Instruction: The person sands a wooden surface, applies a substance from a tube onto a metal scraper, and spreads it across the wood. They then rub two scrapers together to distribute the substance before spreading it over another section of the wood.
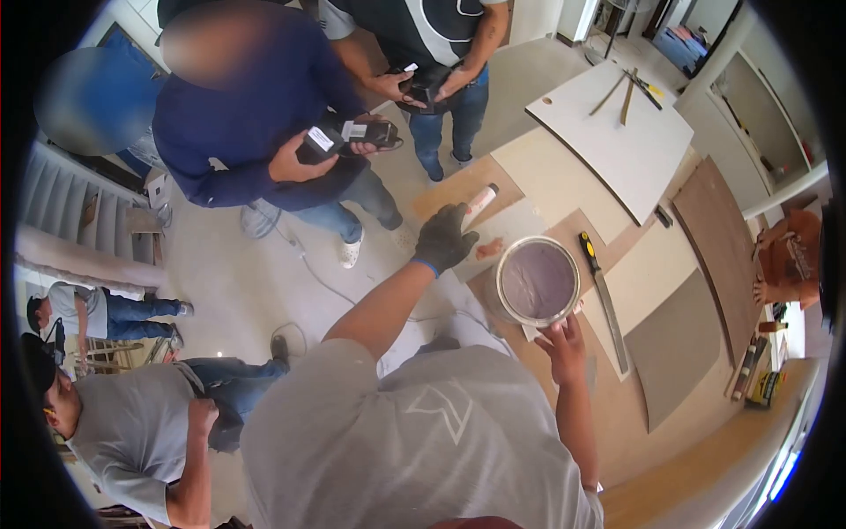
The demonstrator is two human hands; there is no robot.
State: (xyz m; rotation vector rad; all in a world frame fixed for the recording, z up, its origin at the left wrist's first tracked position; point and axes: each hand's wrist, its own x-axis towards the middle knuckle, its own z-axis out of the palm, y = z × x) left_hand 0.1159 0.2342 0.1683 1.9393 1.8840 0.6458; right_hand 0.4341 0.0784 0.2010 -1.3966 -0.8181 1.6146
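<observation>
Left hand (443,236), gloved, fingers loosely curled, empty, hovers just beside the tube (480,202) and above the can's far-left rim. The tube lies on a brown board (449,189), long axis diagonal, its pale end pointing away and right. Right hand (562,346), bare, fingers pressed against the near rim of the can (538,281), gripping it. The can stands upright and open, showing grey-mauve contents. A saw (604,300) lies just right of the can, yellow handle away. Two bystanders hold devices (348,137) beyond.
</observation>
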